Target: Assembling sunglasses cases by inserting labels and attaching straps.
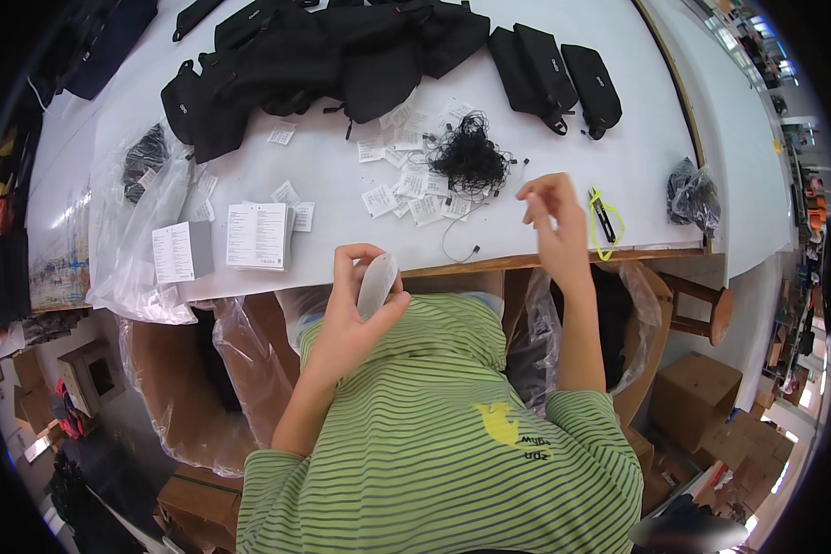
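Left hand [349, 319] pinching pale flat piece [377, 284] near counter's [328, 245] near edge. Black cord tangle [471, 159] farther, rightward. Right hand [558, 226] raised, fingers curled, can't tell if empty. Seems like piece-handling step; any cord grab'd call for gentle untangling imo.

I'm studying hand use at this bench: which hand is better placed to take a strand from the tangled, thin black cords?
Probably the right: the right hand is nearer the tangled, thin black cords, while the left hand, farther off, holds a whitish, translucent piece.
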Available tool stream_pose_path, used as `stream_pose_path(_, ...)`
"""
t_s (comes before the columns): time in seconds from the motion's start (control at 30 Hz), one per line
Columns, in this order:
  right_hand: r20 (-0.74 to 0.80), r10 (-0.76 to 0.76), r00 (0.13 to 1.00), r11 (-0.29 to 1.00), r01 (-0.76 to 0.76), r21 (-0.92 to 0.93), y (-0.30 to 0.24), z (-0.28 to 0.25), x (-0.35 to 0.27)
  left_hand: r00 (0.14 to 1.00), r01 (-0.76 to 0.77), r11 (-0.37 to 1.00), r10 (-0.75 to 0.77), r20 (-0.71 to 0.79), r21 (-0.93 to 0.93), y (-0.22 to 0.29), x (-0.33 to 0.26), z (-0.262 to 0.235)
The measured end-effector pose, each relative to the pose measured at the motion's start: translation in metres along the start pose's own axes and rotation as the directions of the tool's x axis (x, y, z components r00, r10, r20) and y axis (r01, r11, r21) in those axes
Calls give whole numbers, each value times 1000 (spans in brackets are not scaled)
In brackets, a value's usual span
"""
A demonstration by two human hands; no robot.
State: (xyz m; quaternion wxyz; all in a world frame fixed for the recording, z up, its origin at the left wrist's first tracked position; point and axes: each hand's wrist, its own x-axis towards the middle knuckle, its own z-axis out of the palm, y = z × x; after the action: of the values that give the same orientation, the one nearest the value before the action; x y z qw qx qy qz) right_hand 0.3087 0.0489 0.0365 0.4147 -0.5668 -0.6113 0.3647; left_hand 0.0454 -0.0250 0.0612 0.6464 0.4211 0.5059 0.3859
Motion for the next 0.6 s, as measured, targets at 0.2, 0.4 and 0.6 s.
stream_pose_path(0.2, -335, -91, 938, 981, 143, 133, -68, -11, -14, 989, -125, 992, 125, -79, 7, 6, 0, 10)
stream_pose_path(0.4, 68, 9, 998, 965, -26, 260, -80, 36, -40, 860, -381, 816, 486, -158, 435, 8, 3, 8)
stream_pose_path(0.6, 108, -171, 979, 983, 163, 82, -83, 65, -42, 854, -381, 811, 493, -168, 444, 6, -4, 7)
